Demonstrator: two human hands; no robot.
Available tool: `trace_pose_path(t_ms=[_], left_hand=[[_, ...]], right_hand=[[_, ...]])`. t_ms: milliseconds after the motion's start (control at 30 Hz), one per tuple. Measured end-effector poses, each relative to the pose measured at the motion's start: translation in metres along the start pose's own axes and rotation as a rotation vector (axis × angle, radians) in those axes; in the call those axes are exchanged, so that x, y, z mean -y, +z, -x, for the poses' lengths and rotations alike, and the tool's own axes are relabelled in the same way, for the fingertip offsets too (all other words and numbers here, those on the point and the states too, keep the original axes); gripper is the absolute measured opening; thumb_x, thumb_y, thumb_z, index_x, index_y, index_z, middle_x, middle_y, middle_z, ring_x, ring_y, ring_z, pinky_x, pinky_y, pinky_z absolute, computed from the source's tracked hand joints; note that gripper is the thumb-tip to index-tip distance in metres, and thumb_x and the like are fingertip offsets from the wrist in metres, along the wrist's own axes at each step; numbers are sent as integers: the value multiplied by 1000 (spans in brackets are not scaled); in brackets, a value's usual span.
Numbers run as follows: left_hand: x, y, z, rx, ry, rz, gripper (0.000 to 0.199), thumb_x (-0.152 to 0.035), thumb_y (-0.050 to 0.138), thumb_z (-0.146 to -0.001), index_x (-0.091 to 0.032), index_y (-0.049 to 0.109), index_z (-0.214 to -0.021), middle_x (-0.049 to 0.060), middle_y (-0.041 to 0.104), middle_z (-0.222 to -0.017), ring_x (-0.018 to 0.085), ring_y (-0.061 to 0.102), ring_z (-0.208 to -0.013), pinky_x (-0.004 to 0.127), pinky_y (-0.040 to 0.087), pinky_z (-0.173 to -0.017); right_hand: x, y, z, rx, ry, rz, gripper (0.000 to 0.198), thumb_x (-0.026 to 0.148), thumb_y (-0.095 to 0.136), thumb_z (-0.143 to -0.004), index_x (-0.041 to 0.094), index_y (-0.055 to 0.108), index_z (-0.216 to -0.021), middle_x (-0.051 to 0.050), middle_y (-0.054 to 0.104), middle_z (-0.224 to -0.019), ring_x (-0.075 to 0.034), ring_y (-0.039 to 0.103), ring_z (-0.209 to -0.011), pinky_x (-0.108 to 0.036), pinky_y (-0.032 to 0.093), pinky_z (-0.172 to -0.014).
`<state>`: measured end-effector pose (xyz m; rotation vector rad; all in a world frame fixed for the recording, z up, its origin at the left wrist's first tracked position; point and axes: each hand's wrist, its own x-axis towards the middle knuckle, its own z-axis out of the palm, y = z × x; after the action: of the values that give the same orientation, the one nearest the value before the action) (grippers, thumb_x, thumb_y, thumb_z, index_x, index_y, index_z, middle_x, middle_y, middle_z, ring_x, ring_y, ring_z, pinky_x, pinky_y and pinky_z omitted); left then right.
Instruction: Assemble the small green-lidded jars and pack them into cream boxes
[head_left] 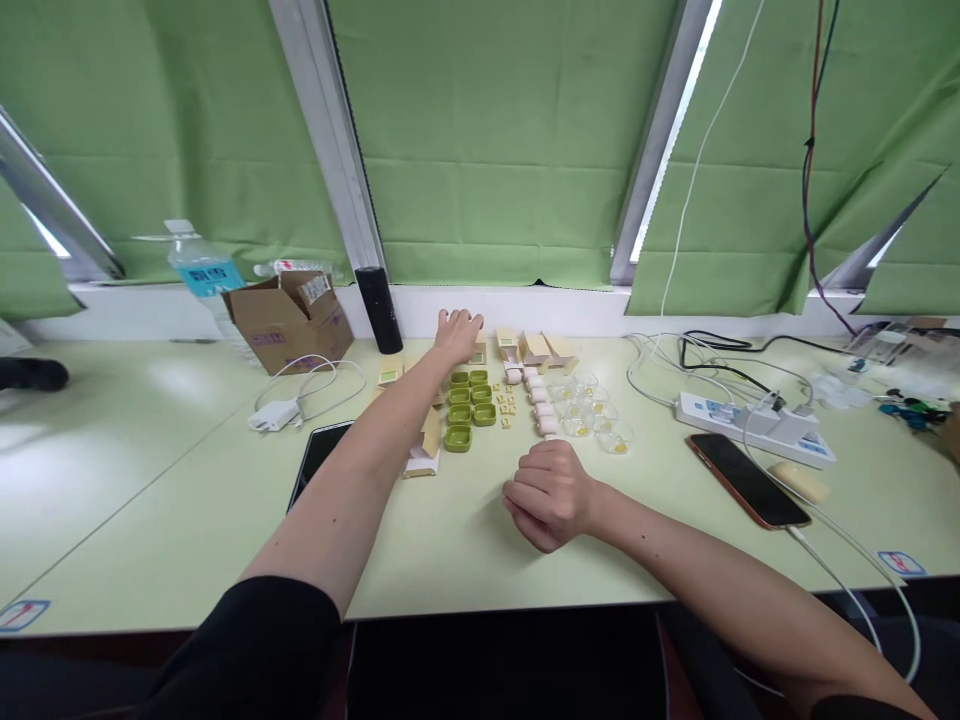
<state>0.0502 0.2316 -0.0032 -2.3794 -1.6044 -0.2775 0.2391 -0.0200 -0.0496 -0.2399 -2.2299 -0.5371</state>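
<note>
My left hand (pixel 457 336) reaches to the back of the table, fingers apart and bent, over a small cardboard box (pixel 478 354). Whether the fingertips touch it is hidden. My right hand (pixel 549 495) rests near the front as a loose fist, with nothing showing in it. Between them stand rows of small green square containers (pixel 458 438), tiny yellow pieces (pixel 506 408), pale pink pieces (pixel 545 409) and clear plastic cups (pixel 615 437) with yellow bits inside. Opened small boxes (pixel 535 349) stand behind. Another opened box (pixel 424 455) lies beside my left forearm.
A black tumbler (pixel 379 310), a brown carton (pixel 289 325) and a large plastic bottle (pixel 206 275) stand at the back left. A white charger (pixel 274 415) and a dark tablet (pixel 319 455) lie left. On the right are a power strip (pixel 750 428), cables and a phone (pixel 746 480).
</note>
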Motion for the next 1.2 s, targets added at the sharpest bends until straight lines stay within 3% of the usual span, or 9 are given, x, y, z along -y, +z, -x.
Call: trace_pose_path(t_ms=[133,300,500,700,867,1033,1200], left_hand=[[-4,-5,13,30,79,-30,38,-16,67,-79,-18,69,-116,19,50,-143,36,43,-135,50,31,-113],[-37,8,25,142,111,-11,23,-16,67,-77,-16,75,-99,17,60,-128,33,58,-119,46,42,-108],[-58,18,15,214,6,40,31,-24,63,-84,-16,74,-112,21,53,-141,35,66,-112,45,54,-96],[-57,19,-2,233,-47,89,23,-24,64,-91,-12,75,-107,26,47,-148,36,68,-114,45,56,-94],[-56,19,-8,218,-69,103,39,-37,66,-98,-15,62,-130,13,63,-133,26,66,-113,47,58,-96],[-61,22,-6,181,-114,99,40,-38,65,-99,-17,60,-132,12,63,-134,25,66,-115,48,58,-96],[-61,25,-9,193,-157,143,40,-31,69,-89,-10,67,-123,26,57,-140,38,64,-118,50,52,-99]], right_hand=[[1,4,0,26,3,6,31,16,51,-85,22,39,-57,5,33,-50,-13,24,-49,-34,14,-52],[4,6,2,26,-14,-15,32,16,52,-85,21,38,-57,5,34,-50,-13,25,-49,-34,14,-52],[3,4,4,28,-6,-11,30,16,51,-86,21,41,-58,5,34,-50,-13,25,-49,-34,15,-52],[4,3,3,29,-12,-13,27,15,52,-82,21,42,-58,5,35,-51,-13,25,-49,-34,14,-51],[4,2,3,46,-21,3,28,17,51,-85,22,42,-59,4,35,-51,-13,26,-49,-34,14,-52],[5,3,3,46,-27,-7,29,17,51,-86,21,41,-59,4,36,-51,-13,27,-49,-34,15,-53],[4,5,4,74,-33,9,29,17,52,-85,21,40,-59,5,36,-51,-13,28,-49,-34,14,-54]])
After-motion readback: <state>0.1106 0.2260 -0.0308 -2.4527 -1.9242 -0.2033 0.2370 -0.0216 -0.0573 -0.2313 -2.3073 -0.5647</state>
